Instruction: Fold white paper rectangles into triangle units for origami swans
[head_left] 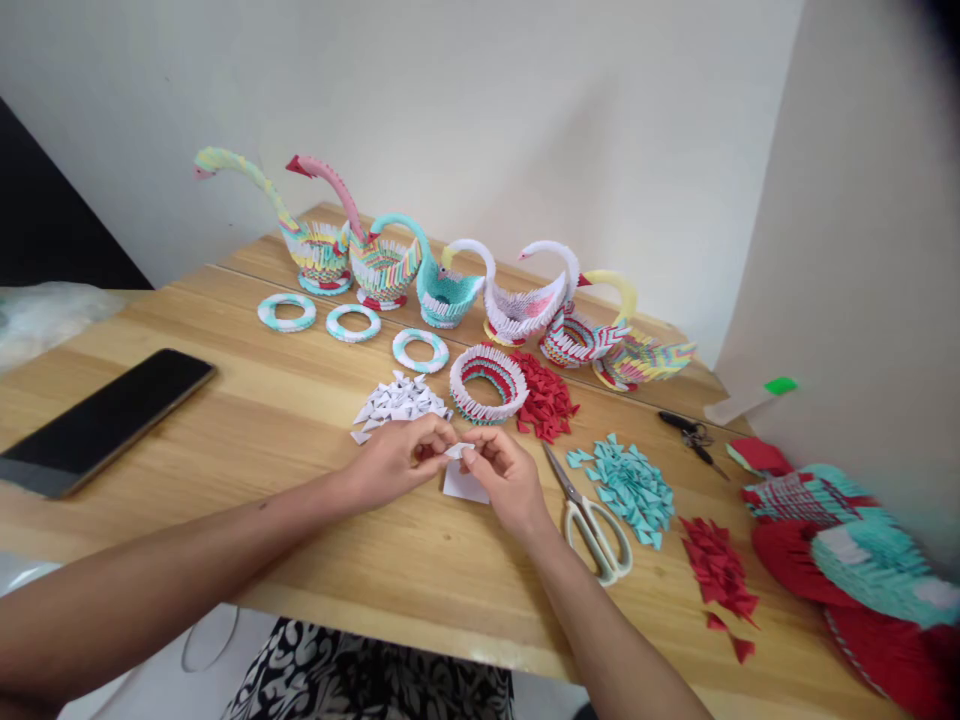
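Observation:
My left hand point(401, 460) and my right hand point(506, 480) meet over the middle of the wooden table point(300, 540). Both pinch a small white folded paper piece point(457, 451) between their fingertips. A flat white paper slip point(463, 486) lies on the table just under them. A pile of white folded triangles point(401, 400) sits right behind my left hand. A round origami ring base point(489, 382) in white, red and teal stands behind my hands.
Several paper swans point(450, 290) line the back edge, with three rings point(352, 322) in front. Red triangles point(547, 400), teal triangles point(630, 485), white-handled scissors point(592, 520), small dark scissors point(694, 435), a phone point(105, 420) at left, a big red-teal model point(847, 550) at right.

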